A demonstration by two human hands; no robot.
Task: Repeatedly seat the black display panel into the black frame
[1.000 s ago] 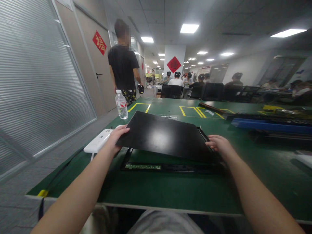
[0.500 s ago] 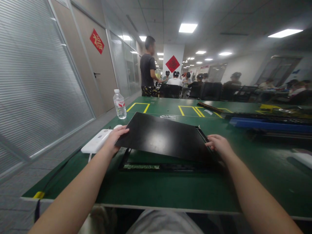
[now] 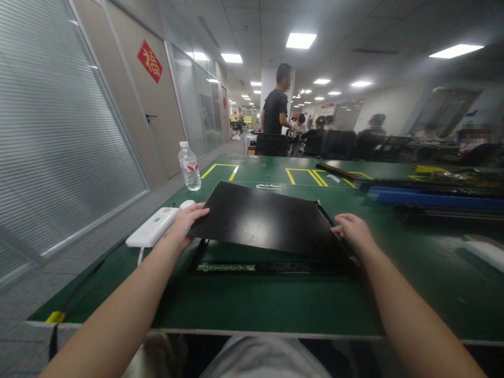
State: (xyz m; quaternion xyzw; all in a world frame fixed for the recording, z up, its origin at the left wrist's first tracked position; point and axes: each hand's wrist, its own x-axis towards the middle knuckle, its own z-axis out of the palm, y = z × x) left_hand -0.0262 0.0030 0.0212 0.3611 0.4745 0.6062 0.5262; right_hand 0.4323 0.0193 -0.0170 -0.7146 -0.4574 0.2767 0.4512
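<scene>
Clasping a black panel [image 3: 263, 218] by its side edges, each grip closed, the left hand [image 3: 184, 221] and right hand [image 3: 354, 231] are holding it tilted over its frame [image 3: 271, 268] on the table [image 3: 275, 315]; even support looks wise.

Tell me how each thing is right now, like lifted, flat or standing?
black panel: tilted, near edge raised above the frame.
frame: lying flat on the green table.
left hand: gripping the panel's left corner.
right hand: holding the panel's right edge.
water bottle: upright, cap on.
white box: lying flat.
</scene>
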